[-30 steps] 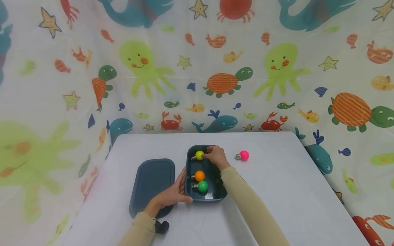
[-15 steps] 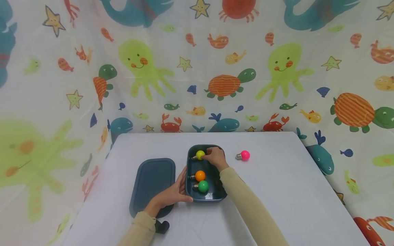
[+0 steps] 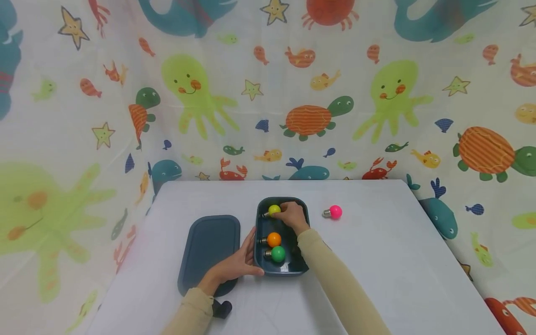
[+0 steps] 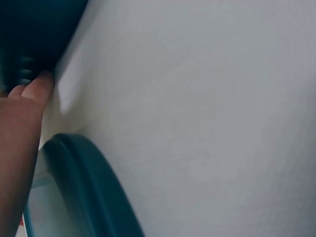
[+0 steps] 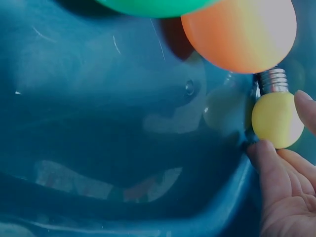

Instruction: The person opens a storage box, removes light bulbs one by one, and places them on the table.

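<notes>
Yellow bulb (image 3: 274,209) pinched in your right hand (image 3: 294,217), left hand (image 3: 235,264) unclenched against the box (image 3: 289,244) — probably placing it, so release gently.

Three bulbs (image 3: 274,239) in the box (image 3: 279,274) — lid (image 3: 209,251) to its left, fourth bulb (image 3: 335,212) to its right.

Your site is a curtained-off work area (wider room type undeterminable): sea-creature fabric (image 3: 268,104) hangs behind and beside the white table (image 3: 385,242).
</notes>
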The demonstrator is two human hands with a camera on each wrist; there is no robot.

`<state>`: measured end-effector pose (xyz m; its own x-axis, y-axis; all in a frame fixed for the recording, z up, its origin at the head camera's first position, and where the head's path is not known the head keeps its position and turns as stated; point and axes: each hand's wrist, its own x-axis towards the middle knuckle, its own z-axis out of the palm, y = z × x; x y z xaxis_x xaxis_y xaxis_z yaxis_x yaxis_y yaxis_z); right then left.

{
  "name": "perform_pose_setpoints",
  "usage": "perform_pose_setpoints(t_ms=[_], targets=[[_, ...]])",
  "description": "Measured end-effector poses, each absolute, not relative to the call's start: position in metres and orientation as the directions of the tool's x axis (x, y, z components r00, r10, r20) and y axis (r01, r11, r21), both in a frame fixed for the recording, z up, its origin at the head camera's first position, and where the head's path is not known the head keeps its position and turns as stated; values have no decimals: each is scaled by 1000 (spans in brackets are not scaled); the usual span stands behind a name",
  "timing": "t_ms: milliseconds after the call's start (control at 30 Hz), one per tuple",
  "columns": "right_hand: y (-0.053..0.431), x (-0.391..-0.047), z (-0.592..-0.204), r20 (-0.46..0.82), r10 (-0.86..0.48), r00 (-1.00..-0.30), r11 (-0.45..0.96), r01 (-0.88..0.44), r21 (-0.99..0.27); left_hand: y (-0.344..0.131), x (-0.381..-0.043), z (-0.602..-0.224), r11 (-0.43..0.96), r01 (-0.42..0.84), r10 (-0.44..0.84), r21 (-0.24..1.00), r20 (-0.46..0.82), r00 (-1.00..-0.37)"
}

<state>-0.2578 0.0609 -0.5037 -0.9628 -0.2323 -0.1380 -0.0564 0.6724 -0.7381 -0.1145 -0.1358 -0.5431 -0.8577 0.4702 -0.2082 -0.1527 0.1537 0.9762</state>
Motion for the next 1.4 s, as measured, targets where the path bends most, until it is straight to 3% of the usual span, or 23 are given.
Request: perform_pose_setpoints(t_ms=[933,1400], targets=[[66,-257,-511,-88,-181,-980,649,-52,-759,-128,-114,-543,150,-124,496,981,-183,-849],[76,-255,-492,-101,-226,-969,635,-68,-770,-132,-111,-543,160,-127,472,979,-189,-861]])
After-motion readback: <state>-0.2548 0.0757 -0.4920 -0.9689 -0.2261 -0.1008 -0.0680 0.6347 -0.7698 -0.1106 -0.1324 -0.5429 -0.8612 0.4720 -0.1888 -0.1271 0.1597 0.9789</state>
